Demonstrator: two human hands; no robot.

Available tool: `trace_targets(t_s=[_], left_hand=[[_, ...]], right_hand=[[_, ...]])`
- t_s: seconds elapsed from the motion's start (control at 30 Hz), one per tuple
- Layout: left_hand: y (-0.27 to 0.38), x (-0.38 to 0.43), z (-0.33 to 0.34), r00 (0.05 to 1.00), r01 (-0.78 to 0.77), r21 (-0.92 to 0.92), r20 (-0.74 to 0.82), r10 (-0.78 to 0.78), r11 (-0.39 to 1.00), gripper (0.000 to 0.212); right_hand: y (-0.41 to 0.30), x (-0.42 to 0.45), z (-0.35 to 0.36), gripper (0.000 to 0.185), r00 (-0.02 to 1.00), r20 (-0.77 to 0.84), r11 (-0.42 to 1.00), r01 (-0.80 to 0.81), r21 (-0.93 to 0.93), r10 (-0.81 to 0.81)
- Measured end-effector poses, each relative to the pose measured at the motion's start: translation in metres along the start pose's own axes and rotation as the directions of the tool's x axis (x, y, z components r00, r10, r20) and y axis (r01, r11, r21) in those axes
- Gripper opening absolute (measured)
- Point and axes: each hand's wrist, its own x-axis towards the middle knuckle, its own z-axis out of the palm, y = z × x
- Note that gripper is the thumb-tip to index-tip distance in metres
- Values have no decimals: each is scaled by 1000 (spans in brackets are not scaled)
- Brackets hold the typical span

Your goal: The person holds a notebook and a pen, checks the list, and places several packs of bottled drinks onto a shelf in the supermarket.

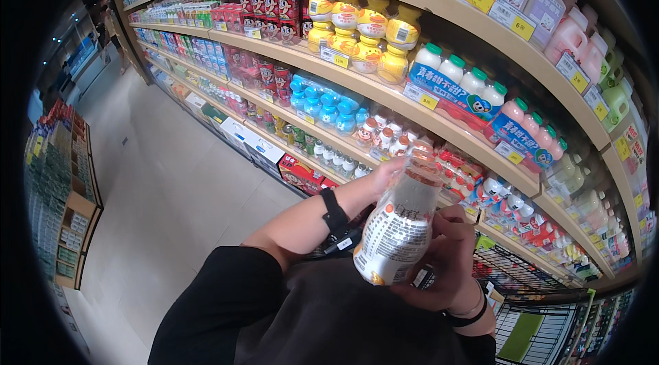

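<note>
A shrink-wrapped pack of white bottles [399, 226] with orange-brown caps is close before me, tilted, its printed back towards the camera. My left hand [388, 174] grips its upper left side near the caps; part of that hand is hidden behind the pack. Around the lower right side my right hand [448, 259] is closed, fingers bent against the wrap. Similar small bottles with brownish caps [386, 136] stand on the shelf just behind the pack, beside blue bottles [329, 107].
Long curved shelves [370, 87] of drinks run across the view, with yellow bottles [368, 30] and green-capped bottle packs [458, 82]. A wire shopping cart [535, 313] is at lower right. Another stocked display [67, 200] stands left across the tiled floor [170, 200].
</note>
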Motion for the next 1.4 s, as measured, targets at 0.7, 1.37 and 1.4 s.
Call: trace_targets(t_s=[0.7, 1.37, 1.4], left_hand=[[16, -244, -140, 827, -71, -190, -559, -48, 979, 62], [126, -110, -175, 971, 6, 999, -15, 238, 38, 43], [127, -90, -166, 980, 129, 992, -126, 155, -8, 43]], right_hand=[[142, 44, 59, 62, 694, 248, 689, -715, 120, 676], [274, 26, 50, 55, 641, -454, 634, -749, -194, 619], [271, 30, 35, 53, 641, -544, 673, -718, -176, 542]])
